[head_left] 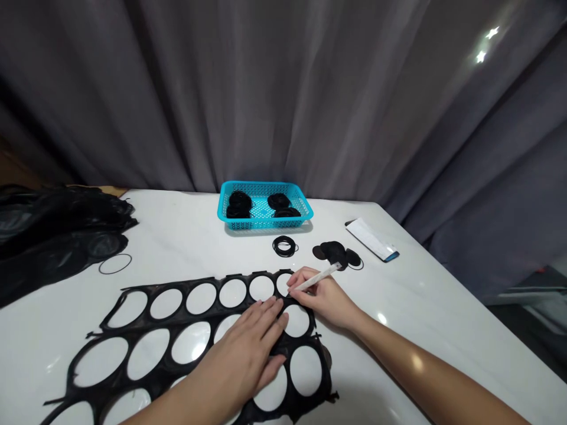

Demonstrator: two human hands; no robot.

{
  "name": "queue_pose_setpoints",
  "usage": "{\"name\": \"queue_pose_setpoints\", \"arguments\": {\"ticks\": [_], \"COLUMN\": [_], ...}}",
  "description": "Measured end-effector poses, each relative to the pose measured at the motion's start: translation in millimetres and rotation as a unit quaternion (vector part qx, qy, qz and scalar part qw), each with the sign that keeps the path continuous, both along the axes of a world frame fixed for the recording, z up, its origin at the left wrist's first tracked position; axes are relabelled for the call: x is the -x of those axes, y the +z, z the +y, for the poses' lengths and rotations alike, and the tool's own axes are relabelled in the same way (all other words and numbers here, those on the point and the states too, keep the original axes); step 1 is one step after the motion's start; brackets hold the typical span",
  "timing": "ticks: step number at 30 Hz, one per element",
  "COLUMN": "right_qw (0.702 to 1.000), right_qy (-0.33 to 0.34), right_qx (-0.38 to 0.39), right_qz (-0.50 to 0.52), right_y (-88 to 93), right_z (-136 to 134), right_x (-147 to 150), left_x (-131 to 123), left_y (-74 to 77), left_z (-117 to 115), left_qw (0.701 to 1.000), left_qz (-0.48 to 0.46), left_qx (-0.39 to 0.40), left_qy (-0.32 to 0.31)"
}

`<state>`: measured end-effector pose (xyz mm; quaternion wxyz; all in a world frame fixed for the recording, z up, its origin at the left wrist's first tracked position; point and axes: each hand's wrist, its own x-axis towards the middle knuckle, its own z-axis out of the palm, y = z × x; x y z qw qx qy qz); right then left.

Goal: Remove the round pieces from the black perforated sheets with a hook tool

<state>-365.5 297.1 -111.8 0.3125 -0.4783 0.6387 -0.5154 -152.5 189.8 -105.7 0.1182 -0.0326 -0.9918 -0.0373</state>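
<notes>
While the left hand (252,348) lies flat with fingers spread, pressing on the black sheet (177,323) full of round holes, the right hand (323,298) is closed around a white pen (315,277), its tip at the rim of a hole at the sheet's far edge. That sheet lies across the near side of the white table (199,248). Beyond it are loose black rings (284,245), dark discs (336,254) and a blue basket (266,223).

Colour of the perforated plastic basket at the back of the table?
Turquoise blue: the perforated plastic basket has lattice-holed walls. It shows best in the head view.
</notes>
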Motion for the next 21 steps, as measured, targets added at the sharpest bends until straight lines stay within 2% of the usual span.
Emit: {"name": "queue_pose_setpoints", "arguments": {"ticks": [8,10,13,15,16,17,18,21], "right_qw": [0.999,0.991,0.946,0.923,0.919,0.917,0.913,0.903], "right_qy": [0.004,0.029,0.087,0.029,-0.033,-0.131,-0.184,-0.258], "right_qx": [0.012,0.034,0.047,0.028,0.017,-0.005,-0.012,-0.015], "right_qz": [0.052,0.128,0.310,0.383,0.391,0.376,0.365,0.342], "right_y": [4.4,4.7,5.1,6.4,7.4,8.7,10.0,14.8], "right_z": [3,6,5,-2,-7,-11,-14,-13], "right_x": [-4,-10,-10,7,21,37,54,90], "left_x": [0,-1,0,0,0,0,1,0], "left_y": [-4.0,-4.5,-5.2,-5.1,-4.8,-4.1,-3.2,2.8], "left_z": [2,2,2,2,2,1,1,1], "left_qw": [1.000,1.000,1.000,1.000,1.000,0.999,0.999,0.999], "left_qz": [0.009,0.009,0.015,0.018,0.016,0.014,0.011,-0.002], "left_qx": [0.010,0.011,-0.001,-0.017,-0.025,-0.030,-0.034,-0.039], "left_qy": [0.002,0.003,0.003,0.003,0.002,0.000,-0.001,-0.007]}}
